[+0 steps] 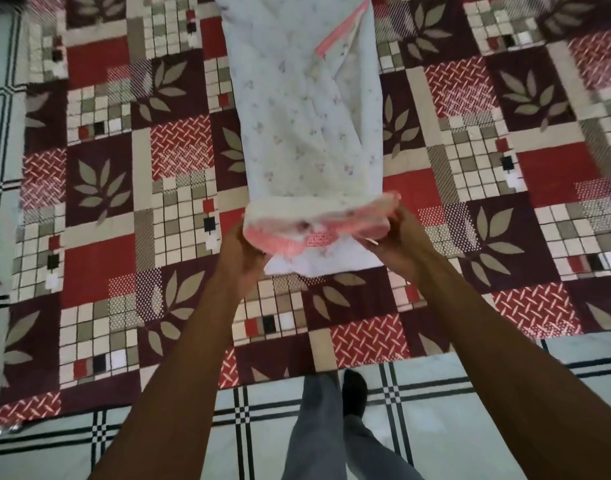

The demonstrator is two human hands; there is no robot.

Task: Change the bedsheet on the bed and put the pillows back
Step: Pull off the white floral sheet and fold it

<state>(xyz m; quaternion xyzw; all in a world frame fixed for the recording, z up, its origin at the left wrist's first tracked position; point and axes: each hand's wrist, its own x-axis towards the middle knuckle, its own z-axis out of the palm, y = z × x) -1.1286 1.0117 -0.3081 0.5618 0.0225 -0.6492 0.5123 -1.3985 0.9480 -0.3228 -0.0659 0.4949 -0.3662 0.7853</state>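
Observation:
A long folded white sheet (304, 109) with a faint flower print and pink trim lies lengthwise down the middle of the bed. The bed is covered by a red, maroon and cream patchwork bedsheet (100, 258) with leaf squares. My left hand (243, 251) and my right hand (396, 237) grip the near end of the white sheet on either side, where it is rolled or folded over and lifted off the bed. No pillows are in view.
The bed's near edge runs across the lower part of the view. Below it is a pale tiled floor (470, 410) with dark line patterns. My legs in grey trousers (318, 427) stand close to the bed edge. Floor also shows at the left.

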